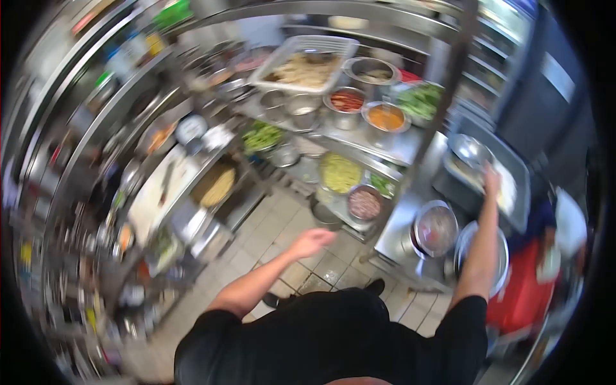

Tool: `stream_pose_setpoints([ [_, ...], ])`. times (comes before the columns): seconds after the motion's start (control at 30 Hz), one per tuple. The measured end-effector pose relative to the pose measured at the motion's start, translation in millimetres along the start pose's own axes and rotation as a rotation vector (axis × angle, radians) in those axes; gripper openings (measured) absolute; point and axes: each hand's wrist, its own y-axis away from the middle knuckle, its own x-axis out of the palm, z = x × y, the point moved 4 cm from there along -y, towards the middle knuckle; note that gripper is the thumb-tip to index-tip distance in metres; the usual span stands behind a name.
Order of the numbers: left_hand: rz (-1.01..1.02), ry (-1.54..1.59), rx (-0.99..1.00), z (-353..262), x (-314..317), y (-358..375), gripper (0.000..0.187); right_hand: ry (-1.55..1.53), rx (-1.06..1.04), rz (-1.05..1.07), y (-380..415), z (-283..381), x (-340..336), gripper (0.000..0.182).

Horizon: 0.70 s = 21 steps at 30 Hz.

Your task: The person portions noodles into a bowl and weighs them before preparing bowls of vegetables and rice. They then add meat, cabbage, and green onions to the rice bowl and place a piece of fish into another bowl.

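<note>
My right hand reaches out to the right, its fingers closed at the rim of a shiny metal bowl. The bowl sits tilted in a large grey tub, over a white mass that I cannot identify. My left hand hangs over the tiled floor in front of me, fingers loosely bent and slightly blurred, with nothing seen in it. Below the tub, a round container with a clear-looking top stands on the steel counter, beside a wide metal pot partly hidden by my right forearm.
Ahead, a steel shelf holds a white tray of pale food, an orange-filled pot and leafy greens. A cutting board with a knife lies left. A metal post rises before the tub. Another person is at the right edge.
</note>
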Motion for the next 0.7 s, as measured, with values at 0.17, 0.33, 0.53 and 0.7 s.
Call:
stream_pose_setpoints([
  [0.17,0.319,-0.328,0.521,-165,171,-49,0.028,-0.829,0.342,0.387,-54,-24,54,0.05],
  [0.33,0.229,-0.481,0.573,-220,253,-141,0.033,-0.87,0.621,0.2,-87,-65,59,0.03],
  [0.53,0.067,-0.732,0.985,-242,355,-263,0.022,-0.14,0.016,-0.047,-46,-41,-138,0.043],
  [0.7,0.237,-0.831,0.406,-222,473,-376,0.046,-0.266,-0.098,-0.705,31,-106,-207,0.066],
])
